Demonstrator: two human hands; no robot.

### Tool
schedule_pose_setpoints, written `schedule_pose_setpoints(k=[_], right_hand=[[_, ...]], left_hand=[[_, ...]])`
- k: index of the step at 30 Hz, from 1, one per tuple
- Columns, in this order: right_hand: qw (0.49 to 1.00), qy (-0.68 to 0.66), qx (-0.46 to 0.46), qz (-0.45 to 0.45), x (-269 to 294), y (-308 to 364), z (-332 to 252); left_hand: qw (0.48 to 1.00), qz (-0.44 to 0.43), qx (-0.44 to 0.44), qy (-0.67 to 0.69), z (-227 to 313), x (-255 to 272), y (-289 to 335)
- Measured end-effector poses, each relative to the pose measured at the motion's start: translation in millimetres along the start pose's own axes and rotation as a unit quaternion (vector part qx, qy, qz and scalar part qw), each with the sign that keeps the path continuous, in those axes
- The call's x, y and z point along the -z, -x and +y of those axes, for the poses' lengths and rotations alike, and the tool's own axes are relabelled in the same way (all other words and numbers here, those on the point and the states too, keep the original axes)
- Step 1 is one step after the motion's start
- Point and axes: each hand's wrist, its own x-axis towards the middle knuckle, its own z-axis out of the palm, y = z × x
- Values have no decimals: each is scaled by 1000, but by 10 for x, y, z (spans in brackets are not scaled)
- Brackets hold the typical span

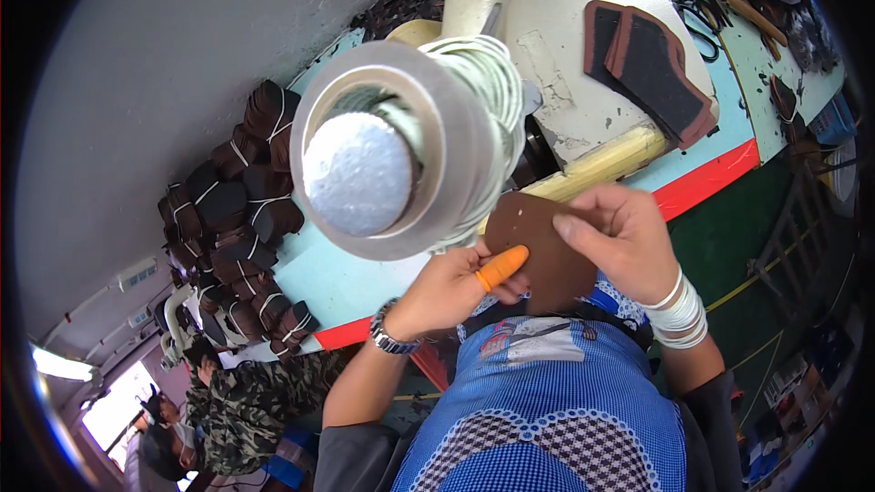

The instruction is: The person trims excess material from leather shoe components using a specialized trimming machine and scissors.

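Near the blue checked apron (556, 410), the left hand (451, 287), one finger in an orange cot (501, 266), and the right hand (624, 237) pinch a brown leather piece (538, 251) between fingers; its lower edge is hidden behind them. Farther off, a tape roll (392, 150) blocks much of the desk (337, 278). Tied brown bundles (241, 228) lie left, dark cutouts (652, 64) far right.

Both hands raised together before the chest

Left hand (456, 287) pinches with fingers curled toward three o'clock; right hand (620, 241) grips toward nine o'clock, wrist bent.
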Motion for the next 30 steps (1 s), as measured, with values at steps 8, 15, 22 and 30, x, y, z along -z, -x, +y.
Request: schedule_pose_setpoints(k=[8, 15, 22, 30], right_hand=[[973, -116, -189, -58, -187, -181, 273], [968, -179, -174, -18, -201, -133, 192], [991, -94, -78, 52, -107, -16, 205], [795, 316, 367, 365, 190, -252, -240]], left_hand=[[980, 135, -20, 147, -198, 390, -118], [979, 160, -116, 52, -233, 151, -299], [828, 165, -3, -536, 144, 861, -435], [926, 122, -24, -356, -273, 598, -32]])
